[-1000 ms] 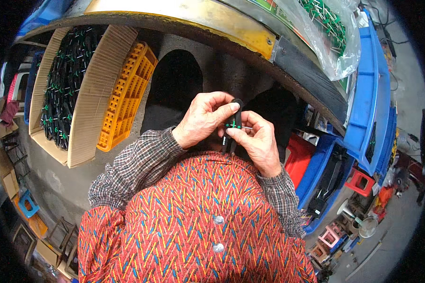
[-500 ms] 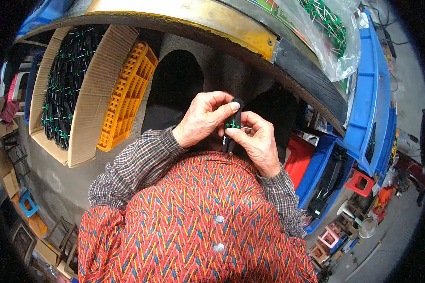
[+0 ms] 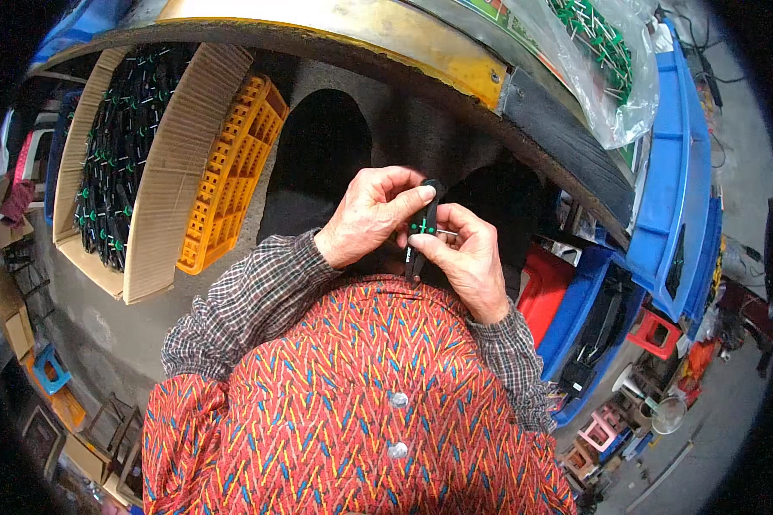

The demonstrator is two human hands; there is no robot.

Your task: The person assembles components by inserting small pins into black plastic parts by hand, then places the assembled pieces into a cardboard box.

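Both my hands meet in front of my chest on one small black tool part (image 3: 424, 225) with a green cross-shaped piece and a thin metal pin. My left hand (image 3: 365, 215) pinches its upper end between thumb and fingers. My right hand (image 3: 468, 257) grips its lower side, thumb near the green piece. The part stands roughly upright, its lower tip pointing toward my red patterned apron.
A cardboard box (image 3: 159, 215) full of several black and green parts stands at the left, an orange plastic crate (image 3: 228, 184) beside it. A curved metal table edge (image 3: 386, 34) arches above, with a clear bag of green parts (image 3: 605, 51). Blue crates (image 3: 670, 197) and a red bin (image 3: 545, 287) sit right.
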